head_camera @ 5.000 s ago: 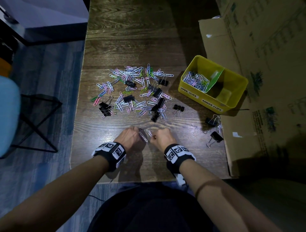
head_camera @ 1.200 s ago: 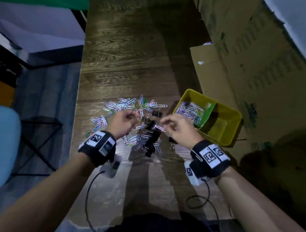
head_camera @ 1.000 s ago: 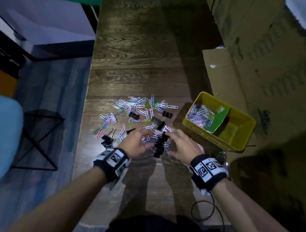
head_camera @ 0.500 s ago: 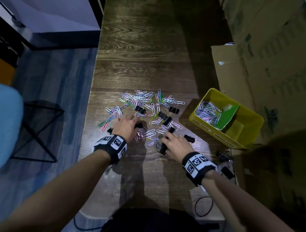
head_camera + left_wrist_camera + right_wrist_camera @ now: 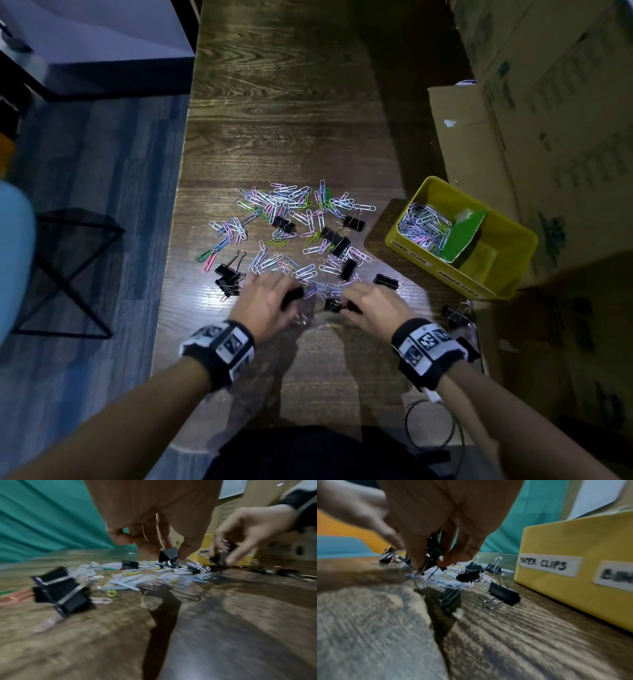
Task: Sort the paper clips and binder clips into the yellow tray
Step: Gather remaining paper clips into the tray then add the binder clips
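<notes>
Black steel is what I have in both grips: my left hand (image 5: 265,303) pinches a binder clip (image 5: 169,555) between thumb and fingertips, just off the tabletop (image 5: 291,113), and my right hand (image 5: 371,306) is curled round a second binder clip (image 5: 431,551), its wire handles dangling toward the wood. Both hands sit at the near edge of the scattered paper clips (image 5: 291,219), which spread away ahead of my fingers with more black clips mixed in.

Farther out, ahead and to the right of my right hand, stands the yellow tray (image 5: 513,240), set at a slant to the table edge. Its nearer compartment, behind a green divider (image 5: 462,236), already holds paper clips; the farther one looks empty, and I judge it is meant for binder clips. My right hand is clearly nearer, so I would send it first, past the divider.
</notes>
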{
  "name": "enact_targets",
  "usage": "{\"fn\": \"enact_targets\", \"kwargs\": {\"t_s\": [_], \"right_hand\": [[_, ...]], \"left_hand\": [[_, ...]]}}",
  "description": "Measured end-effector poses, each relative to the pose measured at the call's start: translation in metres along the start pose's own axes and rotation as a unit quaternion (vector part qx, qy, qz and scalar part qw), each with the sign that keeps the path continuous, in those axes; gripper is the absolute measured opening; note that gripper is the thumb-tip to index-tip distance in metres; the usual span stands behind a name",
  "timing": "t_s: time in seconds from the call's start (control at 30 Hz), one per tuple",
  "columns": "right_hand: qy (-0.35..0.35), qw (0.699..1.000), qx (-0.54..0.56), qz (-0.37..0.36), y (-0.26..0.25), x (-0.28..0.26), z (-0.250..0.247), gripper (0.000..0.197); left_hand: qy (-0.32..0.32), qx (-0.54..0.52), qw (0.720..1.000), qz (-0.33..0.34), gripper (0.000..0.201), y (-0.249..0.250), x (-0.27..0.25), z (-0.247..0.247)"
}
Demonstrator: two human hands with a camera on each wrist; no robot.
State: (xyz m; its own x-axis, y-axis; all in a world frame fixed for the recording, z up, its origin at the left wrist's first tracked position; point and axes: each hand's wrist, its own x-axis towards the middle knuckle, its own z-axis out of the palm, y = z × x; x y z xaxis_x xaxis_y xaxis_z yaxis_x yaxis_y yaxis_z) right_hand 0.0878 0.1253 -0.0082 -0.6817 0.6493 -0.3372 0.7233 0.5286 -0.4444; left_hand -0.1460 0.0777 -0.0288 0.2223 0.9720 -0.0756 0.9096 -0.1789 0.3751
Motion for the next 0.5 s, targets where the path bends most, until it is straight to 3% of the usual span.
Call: {"fn": "enact_targets", "kwargs": {"t_s": [0.17, 0.37, 0.43, 0.5], "right_hand": [[0.135, 0.973, 0.041, 0.184, 0.035, -0.030, -0.016, 0.016], [0.123, 0.929, 0.044, 0.347, 0.055, -0.039, -0.020, 0.018], [0.100, 0.922, 0.049, 0.371, 0.054, -0.040, -0.019, 0.025], [0.069, 0.916, 0.046, 0.392, 0.049, -0.043, -0.021, 0.042]], "left_hand": [[-0.090, -0.009, 0.993, 0.078, 0.034, 0.052, -0.016, 0.043], [-0.125, 0.003, 0.979, 0.159, 0.035, 0.086, -0.002, 0.059], [-0.095, -0.034, 0.985, 0.137, 0.034, 0.075, 0.003, 0.046], [-0.031, -0.066, 0.996, 0.056, 0.032, 0.049, 0.008, 0.022]]}}
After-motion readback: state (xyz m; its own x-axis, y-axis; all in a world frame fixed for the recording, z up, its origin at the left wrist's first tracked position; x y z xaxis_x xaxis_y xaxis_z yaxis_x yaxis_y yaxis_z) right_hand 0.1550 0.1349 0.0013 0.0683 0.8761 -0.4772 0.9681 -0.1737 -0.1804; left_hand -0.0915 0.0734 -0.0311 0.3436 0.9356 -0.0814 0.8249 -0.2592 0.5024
